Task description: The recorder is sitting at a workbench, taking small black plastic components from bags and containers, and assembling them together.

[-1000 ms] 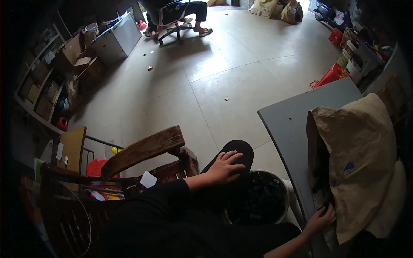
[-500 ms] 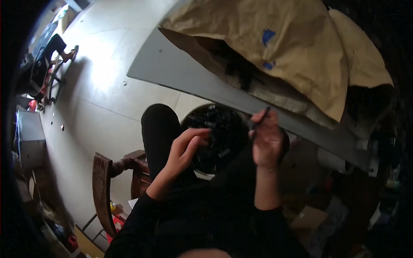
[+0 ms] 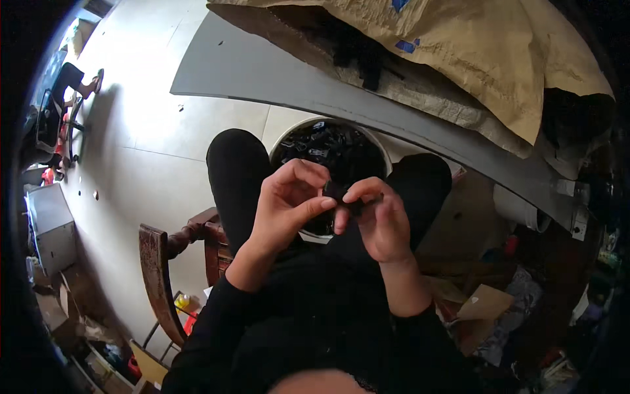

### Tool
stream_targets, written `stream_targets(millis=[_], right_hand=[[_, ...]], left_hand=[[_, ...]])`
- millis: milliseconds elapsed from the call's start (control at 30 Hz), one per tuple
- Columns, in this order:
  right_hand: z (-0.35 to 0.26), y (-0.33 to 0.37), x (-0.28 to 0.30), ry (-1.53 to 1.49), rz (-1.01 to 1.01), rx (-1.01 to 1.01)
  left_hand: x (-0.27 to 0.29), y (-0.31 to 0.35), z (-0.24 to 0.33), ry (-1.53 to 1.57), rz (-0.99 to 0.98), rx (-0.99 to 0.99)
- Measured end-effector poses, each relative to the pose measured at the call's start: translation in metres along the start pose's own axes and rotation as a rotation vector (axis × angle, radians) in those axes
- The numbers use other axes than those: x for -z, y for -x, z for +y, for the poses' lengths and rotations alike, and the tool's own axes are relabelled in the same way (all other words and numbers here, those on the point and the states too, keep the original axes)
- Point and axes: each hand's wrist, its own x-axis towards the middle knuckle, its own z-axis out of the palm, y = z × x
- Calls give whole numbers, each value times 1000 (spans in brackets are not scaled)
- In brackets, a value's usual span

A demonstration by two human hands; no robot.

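Observation:
Between my two hands, above my lap, is a small black piece [image 3: 336,190]; its exact kind is too dark to make out. My left hand [image 3: 289,200] pinches its left side with thumb and forefinger. From the other side, my right hand [image 3: 380,220] grips it with bent fingers, which partly cover it. Just beyond the hands, between my knees, stands a round light-coloured bucket [image 3: 387,157]. Many small black parts [image 3: 318,148] fill it, some with a shine.
A grey tabletop [image 3: 262,79] slants across ahead, bearing a large brown paper sack [image 3: 472,59] with black pieces in its mouth. A wooden chair [image 3: 154,262] is at my left. Boxes [image 3: 52,217] stand at the far left, where another person's foot [image 3: 98,82] shows. Cardboard [image 3: 485,305] lies at right.
My hands, apart half a second ago with a thin dark piece in the right one, have come together and now hold a black piece between them. The view has shifted, showing more of the bucket.

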Motion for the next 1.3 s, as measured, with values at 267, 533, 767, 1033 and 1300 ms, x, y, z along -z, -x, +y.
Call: stream_targets(millis=[267,533,767,1033,1300], right_hand=[[-12,3,-6,96,-17,-207],[-3,8,-14,409,111,-77],[21,6,-2,-49,35,-69],[2,-6,-1,176,52,-328],[6,11,-10,-179,27,-484]], left_hand=[[-2,6,17,-394,-84,-10],[-10,9,18,-862,-56,-296],[-16,16,12,-986,-25,-334],[-3,14,6,-936,-12,-238],[20,20,8,-858,-308,-347]])
